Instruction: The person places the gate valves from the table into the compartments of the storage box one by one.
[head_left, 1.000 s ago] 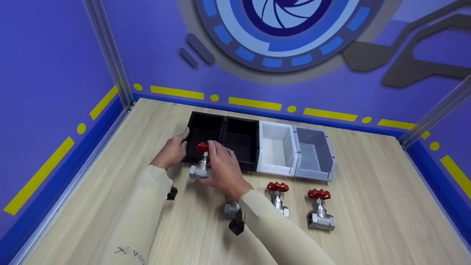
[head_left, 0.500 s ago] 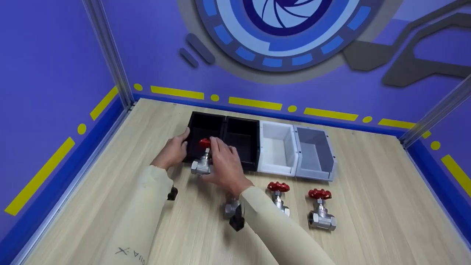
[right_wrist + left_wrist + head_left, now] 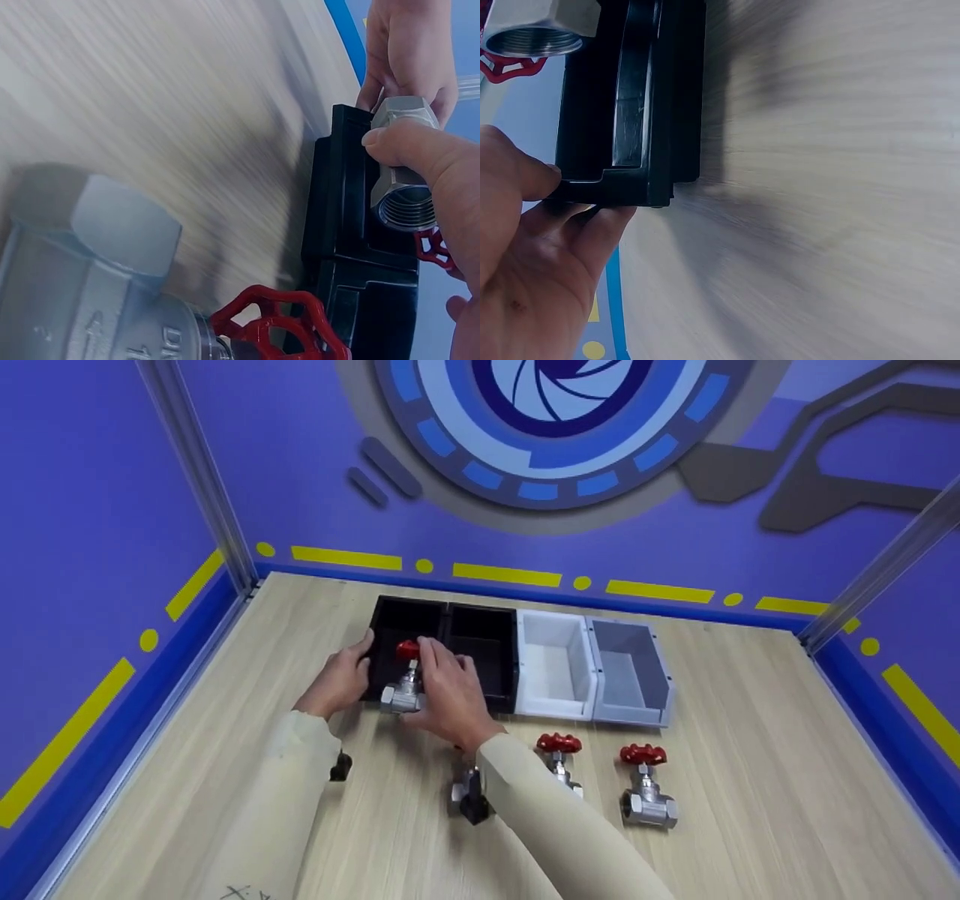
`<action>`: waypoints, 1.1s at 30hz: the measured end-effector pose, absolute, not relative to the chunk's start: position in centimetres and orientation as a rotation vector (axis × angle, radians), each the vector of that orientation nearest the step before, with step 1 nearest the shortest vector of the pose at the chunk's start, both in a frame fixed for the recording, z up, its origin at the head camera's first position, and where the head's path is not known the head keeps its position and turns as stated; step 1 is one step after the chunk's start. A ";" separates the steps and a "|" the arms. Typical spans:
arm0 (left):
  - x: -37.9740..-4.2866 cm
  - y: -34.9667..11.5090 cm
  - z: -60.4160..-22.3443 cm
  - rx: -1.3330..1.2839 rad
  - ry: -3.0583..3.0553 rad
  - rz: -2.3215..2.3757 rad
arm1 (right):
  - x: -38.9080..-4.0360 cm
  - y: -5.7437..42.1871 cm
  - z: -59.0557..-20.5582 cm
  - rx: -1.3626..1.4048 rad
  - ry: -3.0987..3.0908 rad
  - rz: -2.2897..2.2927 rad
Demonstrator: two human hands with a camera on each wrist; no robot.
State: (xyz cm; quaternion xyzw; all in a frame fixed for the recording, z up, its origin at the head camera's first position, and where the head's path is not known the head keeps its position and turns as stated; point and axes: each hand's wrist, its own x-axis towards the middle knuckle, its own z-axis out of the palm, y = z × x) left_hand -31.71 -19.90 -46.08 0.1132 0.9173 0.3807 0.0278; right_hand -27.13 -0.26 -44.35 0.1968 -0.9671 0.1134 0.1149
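My left hand (image 3: 341, 679) pinches the left side wall of the leftmost black bin (image 3: 409, 619), thumb inside and fingers outside in the left wrist view. My right hand (image 3: 454, 690) grips a metal gate valve (image 3: 403, 699) with a red handwheel, upright over the front part of that bin. In the right wrist view, the thumb lies across the valve's body (image 3: 403, 176), and the threaded opening shows. Behind the right wrist, another valve (image 3: 459, 795) is mostly hidden. Two more valves stand to the right, one partly covered by the sleeve (image 3: 559, 744), the other (image 3: 649, 806) in full view.
A second black bin (image 3: 484, 619), a white bin (image 3: 555, 709) and a grey bin (image 3: 630, 718) continue the row to the right. They stand on the wooden table (image 3: 750, 720). Blue panels (image 3: 300, 457) with metal corner posts enclose the back and sides.
My right hand has moved the valve slightly up and forward over the leftmost bin. The left hand keeps its hold on the bin wall. The head view has shifted a little.
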 end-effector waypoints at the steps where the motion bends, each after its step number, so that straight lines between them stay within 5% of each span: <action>1: -31.7 -19.9 -46.1 0.349 2.828 1.179 | -27.2 -0.2 -44.4 0.578 -2.832 0.332; 33: -31.7 -19.8 -46.3 0.320 2.819 1.218 | -29.5 -0.7 -44.4 0.567 -2.826 0.406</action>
